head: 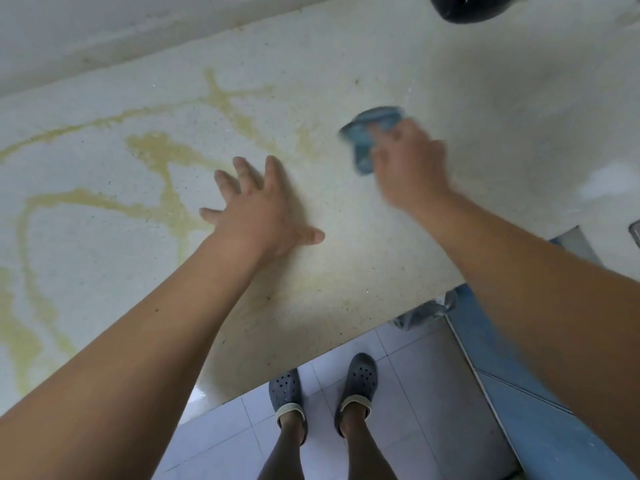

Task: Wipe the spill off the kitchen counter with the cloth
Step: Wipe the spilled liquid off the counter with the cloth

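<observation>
A yellowish spill (162,154) runs in streaks across the left and middle of the pale speckled counter (346,271). My left hand (258,211) lies flat on the counter with its fingers spread, just right of the spill's streaks. My right hand (407,168) grips a bunched blue cloth (367,136) against the counter, to the right of the spill. That hand and the cloth are blurred by motion.
A dark round object (464,6) sits at the counter's far edge, top right. The counter's front edge runs diagonally above a white tiled floor (415,393), where my feet stand in grey clogs (356,382). Blue tiling (519,393) lies to the right.
</observation>
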`<state>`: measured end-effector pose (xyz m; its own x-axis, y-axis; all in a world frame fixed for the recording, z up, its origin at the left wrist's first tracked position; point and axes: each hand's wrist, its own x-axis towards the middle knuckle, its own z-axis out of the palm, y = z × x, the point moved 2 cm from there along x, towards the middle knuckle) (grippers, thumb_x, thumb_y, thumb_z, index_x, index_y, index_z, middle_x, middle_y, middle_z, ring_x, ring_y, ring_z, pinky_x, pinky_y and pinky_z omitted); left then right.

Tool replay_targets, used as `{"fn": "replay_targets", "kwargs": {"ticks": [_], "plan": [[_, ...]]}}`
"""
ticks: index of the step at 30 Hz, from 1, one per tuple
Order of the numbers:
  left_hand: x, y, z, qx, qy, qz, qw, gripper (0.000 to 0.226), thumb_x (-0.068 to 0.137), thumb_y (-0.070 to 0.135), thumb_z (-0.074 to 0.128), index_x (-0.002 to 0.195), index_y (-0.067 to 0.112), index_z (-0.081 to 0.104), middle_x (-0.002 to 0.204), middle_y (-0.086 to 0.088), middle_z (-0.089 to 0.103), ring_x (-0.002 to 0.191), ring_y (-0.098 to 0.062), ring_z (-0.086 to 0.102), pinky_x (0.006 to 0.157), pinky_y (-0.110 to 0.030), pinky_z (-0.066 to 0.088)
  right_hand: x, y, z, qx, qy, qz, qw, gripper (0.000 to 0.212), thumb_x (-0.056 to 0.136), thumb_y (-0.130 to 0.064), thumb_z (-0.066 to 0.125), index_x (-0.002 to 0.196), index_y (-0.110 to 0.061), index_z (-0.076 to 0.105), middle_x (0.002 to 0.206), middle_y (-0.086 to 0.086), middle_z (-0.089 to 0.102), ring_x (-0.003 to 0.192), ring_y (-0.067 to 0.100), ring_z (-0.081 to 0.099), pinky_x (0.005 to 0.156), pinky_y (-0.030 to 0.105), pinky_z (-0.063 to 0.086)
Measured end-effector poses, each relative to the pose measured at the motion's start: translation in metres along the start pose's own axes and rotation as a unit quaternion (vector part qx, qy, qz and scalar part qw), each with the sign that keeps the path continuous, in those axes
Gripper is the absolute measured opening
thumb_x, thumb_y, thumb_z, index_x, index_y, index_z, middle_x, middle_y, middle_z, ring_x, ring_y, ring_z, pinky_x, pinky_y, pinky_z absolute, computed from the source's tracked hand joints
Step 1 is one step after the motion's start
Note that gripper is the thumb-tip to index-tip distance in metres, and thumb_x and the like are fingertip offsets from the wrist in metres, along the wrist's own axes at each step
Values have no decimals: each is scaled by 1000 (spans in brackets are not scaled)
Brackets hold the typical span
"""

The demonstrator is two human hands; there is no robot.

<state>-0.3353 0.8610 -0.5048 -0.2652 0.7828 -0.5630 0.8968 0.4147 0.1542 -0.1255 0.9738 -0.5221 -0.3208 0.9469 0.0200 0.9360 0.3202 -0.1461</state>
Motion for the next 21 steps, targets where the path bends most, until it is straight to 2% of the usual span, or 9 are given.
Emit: {"fn": "replay_targets", "kwargs": {"ticks": [2,3,6,8,10,13,15,17,21], "plan": [[3,1,-2,-4,-4,2,1000,141,62,86,74,160,36,-14,170,-10,-21,155,-45,-16,111,-82,15,21,27,-6,22,8,174,984,44,109,-34,38,151,-26,50,149,20,45,133,41,48,105,53,39],[5,0,-4,-6,-2,5,1000,142,60,88,73,160,37,-14,171,-8,-19,156,-43,-15,111,-82,15,21,21,-6,24,-2,190,981,46,109,-35,36,151,-23,49,149,22,44,132,42,48,105,52,39],[15,-3,-15,0,12,10,1000,144,59,89,72,160,37,-17,172,-1,-17,158,-36,-14,112,-82,14,-12,-29,5,68,-30,-34,997,47,107,-33,43,152,-24,53,127,13,54,115,36,54,90,43,37],[20,-5,-22,15,20,21,999,146,60,88,73,160,34,-19,171,-1,-19,158,-36,-13,112,-80,14,-36,-49,10,104,-77,-192,973,44,104,-30,50,148,-31,59,109,1,51,102,23,50,85,35,24],[28,-9,-26,36,26,21,999,148,60,89,71,159,32,-23,171,-2,-21,158,-35,-14,113,-79,14,-15,-37,9,70,-74,-226,969,43,104,-30,52,146,-36,59,108,-1,51,101,22,51,83,35,24],[37,-16,-34,42,23,8,999,149,59,91,69,159,30,-25,170,-3,-24,157,-35,-17,114,-80,12,47,7,3,6,4,33,999,44,106,-28,46,150,-29,54,135,15,53,121,37,54,94,46,40],[43,-17,-40,29,18,-3,999,149,61,86,73,159,30,-24,170,-3,-26,157,-34,-20,115,-79,9,68,13,-1,31,17,186,982,46,105,-29,45,150,-23,51,145,19,45,128,39,50,103,48,39],[53,-11,-43,9,16,-8,1000,149,61,79,79,160,30,-21,170,-4,-25,157,-34,-20,115,-80,9,69,-19,8,69,0,110,992,51,99,-30,48,150,-23,51,142,15,48,126,38,51,102,47,40],[67,2,-45,-29,13,-3,1000,148,59,77,82,160,34,-19,171,-1,-22,157,-31,-19,115,-78,12,42,-65,20,94,-67,-203,972,49,101,-35,51,150,-33,54,118,1,54,116,30,53,92,41,31]]}}
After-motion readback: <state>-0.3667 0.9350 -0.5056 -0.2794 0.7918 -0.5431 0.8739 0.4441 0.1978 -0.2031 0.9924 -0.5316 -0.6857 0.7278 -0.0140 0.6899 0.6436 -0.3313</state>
